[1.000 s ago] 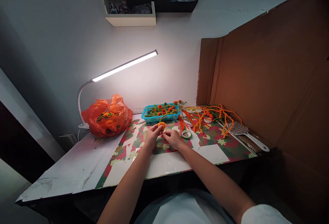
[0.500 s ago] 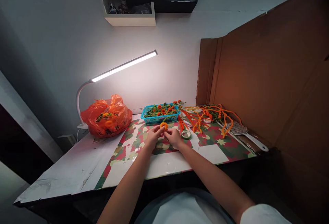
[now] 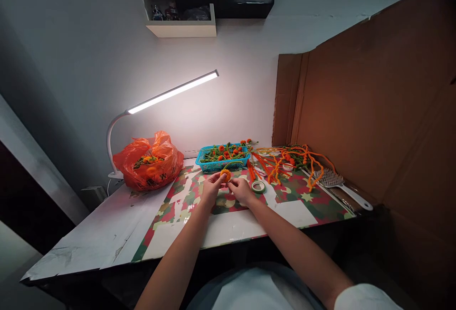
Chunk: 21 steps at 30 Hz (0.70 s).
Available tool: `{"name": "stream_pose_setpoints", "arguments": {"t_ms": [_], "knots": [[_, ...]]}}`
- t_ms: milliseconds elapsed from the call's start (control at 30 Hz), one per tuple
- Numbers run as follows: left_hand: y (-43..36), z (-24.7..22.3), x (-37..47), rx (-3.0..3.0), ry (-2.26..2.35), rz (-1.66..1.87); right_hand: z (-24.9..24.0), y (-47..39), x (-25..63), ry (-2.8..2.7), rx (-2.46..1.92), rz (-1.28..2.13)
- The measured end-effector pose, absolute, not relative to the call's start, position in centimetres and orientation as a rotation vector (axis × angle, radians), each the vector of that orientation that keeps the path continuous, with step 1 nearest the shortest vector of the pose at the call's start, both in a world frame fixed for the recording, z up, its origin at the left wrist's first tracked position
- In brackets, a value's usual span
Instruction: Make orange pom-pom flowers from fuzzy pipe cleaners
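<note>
Between my hands, above the patterned table cover, is a small orange fuzzy flower [image 3: 225, 174] with a green stem curving up behind it. My left hand [image 3: 213, 187] is closed on the flower from its left side, thumb and fingers pinching it. At the flower's lower right, my right hand [image 3: 240, 190] has its fingertips pinched together; the small part they grip is hard to make out. A roll of green tape [image 3: 258, 186] lies just right of my right hand. Behind the hands stands a blue basket [image 3: 210, 165] full of green stems and orange flower heads.
An orange plastic bag [image 3: 167, 167] with flowers inside sits on the left, beside a lit desk lamp [image 3: 174, 92]. Orange fuzzy stems [image 3: 274, 172] spread over the table's right side. A white hairbrush [image 3: 352, 196] lies near the cardboard wall [image 3: 356, 110].
The orange flower has tipped slightly to the left and turned in my fingers. Both hands stay at nearly the same spot, still pinching.
</note>
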<state>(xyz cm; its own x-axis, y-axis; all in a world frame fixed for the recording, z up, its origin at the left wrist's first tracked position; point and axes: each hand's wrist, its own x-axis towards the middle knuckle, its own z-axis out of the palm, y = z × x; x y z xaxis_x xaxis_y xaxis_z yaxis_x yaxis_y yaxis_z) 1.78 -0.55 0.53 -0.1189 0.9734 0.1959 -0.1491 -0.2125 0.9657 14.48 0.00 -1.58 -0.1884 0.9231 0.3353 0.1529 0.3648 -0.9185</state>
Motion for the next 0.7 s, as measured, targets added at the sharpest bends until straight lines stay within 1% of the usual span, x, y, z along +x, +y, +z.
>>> {"name": "stream_pose_setpoints", "arguments": {"t_ms": [367,500,700], "knots": [[-0.6,0.5,1.9,1.214,1.083,1.488,-1.1,-0.1,14.9,-1.597,-0.921,1.054],[-0.8,0.8,1.8,1.228,1.117,1.507,-1.1,0.8,15.3,-1.413,-0.922,1.081],[-0.9,0.5,2.1,1.346,1.066,1.268,-1.2,1.2,15.6,-1.303,-0.959,1.064]]}}
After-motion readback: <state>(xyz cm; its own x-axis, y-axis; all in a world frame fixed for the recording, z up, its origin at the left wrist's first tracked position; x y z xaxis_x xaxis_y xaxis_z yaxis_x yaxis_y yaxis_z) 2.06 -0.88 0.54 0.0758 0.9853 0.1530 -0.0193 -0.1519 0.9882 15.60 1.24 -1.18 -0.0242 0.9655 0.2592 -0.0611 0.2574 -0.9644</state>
